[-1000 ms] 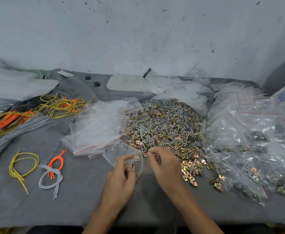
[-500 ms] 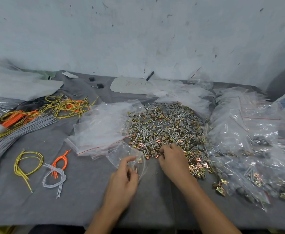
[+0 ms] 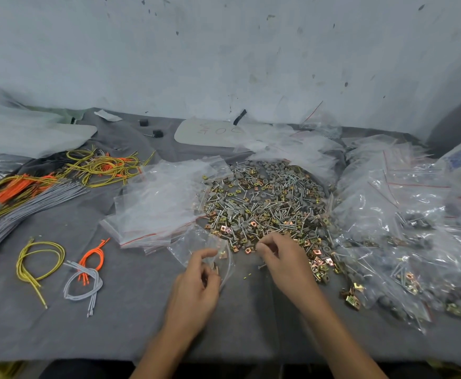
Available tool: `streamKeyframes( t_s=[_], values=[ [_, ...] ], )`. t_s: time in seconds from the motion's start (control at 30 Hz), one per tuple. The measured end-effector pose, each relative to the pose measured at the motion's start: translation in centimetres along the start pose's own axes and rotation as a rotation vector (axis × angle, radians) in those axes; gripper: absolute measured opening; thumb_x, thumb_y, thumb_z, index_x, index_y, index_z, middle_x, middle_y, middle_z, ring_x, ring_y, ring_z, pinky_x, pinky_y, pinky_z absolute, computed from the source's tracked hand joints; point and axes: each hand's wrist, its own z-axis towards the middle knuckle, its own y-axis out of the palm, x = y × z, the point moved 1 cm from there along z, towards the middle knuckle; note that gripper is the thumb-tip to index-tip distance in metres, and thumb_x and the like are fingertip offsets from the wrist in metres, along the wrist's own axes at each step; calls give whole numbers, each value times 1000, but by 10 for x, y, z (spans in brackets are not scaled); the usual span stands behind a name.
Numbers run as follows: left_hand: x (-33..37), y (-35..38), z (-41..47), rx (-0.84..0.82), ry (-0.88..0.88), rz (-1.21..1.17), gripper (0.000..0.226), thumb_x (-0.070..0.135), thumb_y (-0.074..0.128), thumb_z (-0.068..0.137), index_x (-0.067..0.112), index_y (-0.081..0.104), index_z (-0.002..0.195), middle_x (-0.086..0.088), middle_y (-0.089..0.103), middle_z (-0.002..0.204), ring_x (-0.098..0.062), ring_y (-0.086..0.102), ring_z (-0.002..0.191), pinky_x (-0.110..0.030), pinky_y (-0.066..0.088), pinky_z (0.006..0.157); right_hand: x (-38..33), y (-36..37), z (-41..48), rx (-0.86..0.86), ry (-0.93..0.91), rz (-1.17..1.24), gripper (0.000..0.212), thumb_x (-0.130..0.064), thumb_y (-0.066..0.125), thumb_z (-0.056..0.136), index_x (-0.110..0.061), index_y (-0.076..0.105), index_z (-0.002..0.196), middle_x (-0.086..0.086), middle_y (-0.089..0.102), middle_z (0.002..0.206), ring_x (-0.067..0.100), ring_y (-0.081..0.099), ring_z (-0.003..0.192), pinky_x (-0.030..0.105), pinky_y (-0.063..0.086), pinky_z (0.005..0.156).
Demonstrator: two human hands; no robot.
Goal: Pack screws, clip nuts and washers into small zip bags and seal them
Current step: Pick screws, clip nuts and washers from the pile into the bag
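A mixed heap of screws, gold clip nuts and grey washers (image 3: pixel 267 203) lies in the middle of the grey cloth. My left hand (image 3: pixel 196 285) pinches the mouth of a small clear zip bag (image 3: pixel 204 247) that holds a few gold clip nuts. My right hand (image 3: pixel 284 258) rests at the heap's near edge, thumb and forefinger pinched together; what they hold is too small to tell. One loose screw (image 3: pixel 262 266) lies beside that hand. A stack of flat zip bags (image 3: pixel 161 209) sits left of the heap.
Filled zip bags (image 3: pixel 404 228) crowd the right side. Yellow, orange and grey cord loops (image 3: pixel 84 277) and bundles (image 3: pixel 26 192) lie at the left. A white card (image 3: pixel 210 132) and plastic sheets sit near the back wall. The table's front edge (image 3: pixel 114 359) runs below my wrists.
My right hand went from the bag's mouth into the heap, then drew back slightly to its near edge. My left hand kept hold of the bag.
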Motion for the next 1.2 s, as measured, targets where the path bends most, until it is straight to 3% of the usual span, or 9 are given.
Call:
streamKeyframes(
  t_s=[0.17, 0.27, 0.4, 0.53, 0.67, 0.77, 0.83, 0.97, 1.2],
  values=[
    [1, 0, 0, -7, -21, -11, 29, 27, 50, 87, 39, 52, 113, 10, 55, 63, -9, 53, 56, -27, 42, 57, -3, -4, -11, -18, 56, 74, 19, -32, 59, 99, -25, 60, 81, -6, 62, 72, 6, 54, 68, 29, 42, 63],
    [1, -1, 0, -10, -20, -12, 30, 27, 50, 86, 40, 52, 113, 9, 56, 63, -9, 53, 56, -28, 43, 57, -12, -1, -22, -86, 21, 151, 11, -28, 64, 96, -25, 71, 88, -11, 69, 79, 4, 61, 74, 27, 48, 70],
    [0, -1, -2, -33, -14, -26, 31, 34, 48, 85, 43, 49, 115, 9, 59, 66, -10, 56, 56, -31, 46, 57, -32, 21, -44, -183, -194, 94, 15, -30, 63, 95, -28, 75, 104, -18, 72, 96, -2, 63, 89, 15, 47, 79],
    [0, -1, -1, -35, -12, -12, 34, 29, 48, 85, 47, 49, 114, 6, 61, 69, -12, 60, 61, -36, 49, 61, -38, 35, -42, -93, -241, -46, 9, -27, 67, 92, -27, 71, 101, -9, 65, 94, 10, 60, 87, 32, 48, 78],
    [0, -1, -1, -30, -12, 1, 33, 29, 49, 87, 49, 49, 113, 8, 62, 69, -10, 61, 62, -34, 50, 61, -38, 40, -39, -101, -303, -205, 20, -33, 61, 96, -33, 68, 115, -10, 59, 97, 14, 57, 93, 34, 47, 77],
    [0, -1, -1, -18, -16, -12, 32, 31, 49, 86, 50, 49, 112, 10, 62, 69, -9, 59, 60, -30, 48, 59, -33, 31, -34, -13, -262, -76, 6, -34, 61, 94, -31, 66, 95, -17, 54, 79, 3, 53, 73, 19, 39, 64],
    [-1, 0, -1, -13, -16, -15, 32, 29, 49, 87, 50, 49, 112, 10, 61, 68, -11, 58, 60, -31, 46, 60, -23, 20, -21, 82, -196, -80, 8, -28, 62, 95, -29, 62, 87, -15, 55, 77, 4, 52, 69, 22, 42, 62],
    [-2, 1, 0, -4, -18, -14, 35, 20, 53, 92, 47, 50, 113, 6, 59, 66, -13, 56, 60, -33, 46, 62, -7, 11, 7, -52, -114, -287, 13, -25, 60, 96, -26, 69, 106, -4, 57, 99, 17, 56, 95, 34, 48, 81],
    [-5, 2, 0, -12, -30, -30, 33, 27, 49, 86, 48, 50, 111, 5, 57, 65, -12, 53, 56, -28, 42, 57, 1, 17, 22, -196, -125, -392, 17, -31, 58, 97, -31, 64, 113, -8, 43, 101, 20, 50, 108, 34, 45, 84]
  ],
)
